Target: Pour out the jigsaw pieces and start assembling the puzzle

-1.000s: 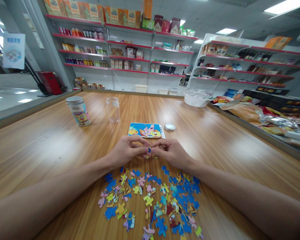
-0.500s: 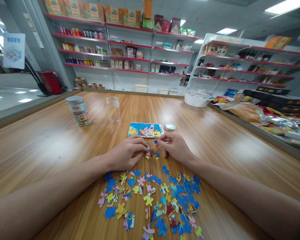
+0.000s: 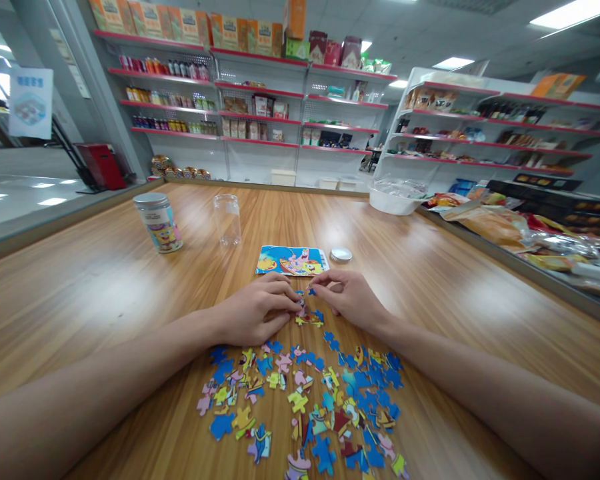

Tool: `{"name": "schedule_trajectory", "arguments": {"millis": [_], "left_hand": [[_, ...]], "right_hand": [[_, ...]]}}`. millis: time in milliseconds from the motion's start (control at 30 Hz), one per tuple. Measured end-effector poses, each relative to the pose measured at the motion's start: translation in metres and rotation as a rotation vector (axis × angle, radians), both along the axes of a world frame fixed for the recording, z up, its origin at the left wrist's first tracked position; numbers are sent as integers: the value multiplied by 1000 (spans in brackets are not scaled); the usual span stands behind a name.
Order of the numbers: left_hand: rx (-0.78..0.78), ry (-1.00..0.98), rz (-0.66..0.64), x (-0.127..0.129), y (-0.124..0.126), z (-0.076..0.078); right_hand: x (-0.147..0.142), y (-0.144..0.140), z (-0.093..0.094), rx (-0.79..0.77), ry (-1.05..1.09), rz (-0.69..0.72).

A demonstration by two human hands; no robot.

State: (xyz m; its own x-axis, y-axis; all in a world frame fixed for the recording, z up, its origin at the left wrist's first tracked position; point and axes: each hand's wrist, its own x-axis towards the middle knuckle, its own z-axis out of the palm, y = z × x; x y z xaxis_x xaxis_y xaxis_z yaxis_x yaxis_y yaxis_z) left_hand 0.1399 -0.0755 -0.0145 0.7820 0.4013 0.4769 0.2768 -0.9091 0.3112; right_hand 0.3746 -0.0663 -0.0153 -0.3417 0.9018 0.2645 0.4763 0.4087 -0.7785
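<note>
My right hand (image 3: 351, 298) pinches a small blue puzzle piece (image 3: 312, 292) between thumb and fingertips, just above the tabletop. Close by, the fingertips of my left hand (image 3: 260, 309) are closed against the left edge of a few joined puzzle pieces (image 3: 310, 319), partly hiding them. Behind both hands lies a picture card (image 3: 293, 261) showing cartoon figures on blue. Nearer to me, several loose puzzle pieces (image 3: 323, 455) in blue, yellow, pink and brown are spread over the wooden table (image 3: 145, 373).
A printed tin (image 3: 159, 223) and a clear jar (image 3: 227, 220) stand at the back left. Beside the card rests a round silver lid (image 3: 341, 255). A white bowl (image 3: 394, 200) sits at the far right edge, with packaged snacks (image 3: 510, 223) beyond. Stocked shelves (image 3: 260, 90) line the wall.
My right hand has brought the blue piece down close to the joined pieces. Those pieces and my left fingertips have shifted slightly to the right.
</note>
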Motion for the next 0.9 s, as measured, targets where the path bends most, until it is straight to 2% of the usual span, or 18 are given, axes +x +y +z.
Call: {"name": "schedule_trajectory", "arguments": {"millis": [200, 433, 667, 900], "left_hand": [[4, -4, -3, 0, 1, -1], [-4, -2, 3, 0, 0, -1], [-1, 29, 23, 1, -2, 2], [0, 35, 39, -1, -2, 1]], "right_hand": [[0, 2, -2, 168, -101, 97], [-2, -1, 0, 133, -170, 52], [-2, -2, 1, 188, -192, 20], [0, -3, -1, 255, -174, 83]]}}
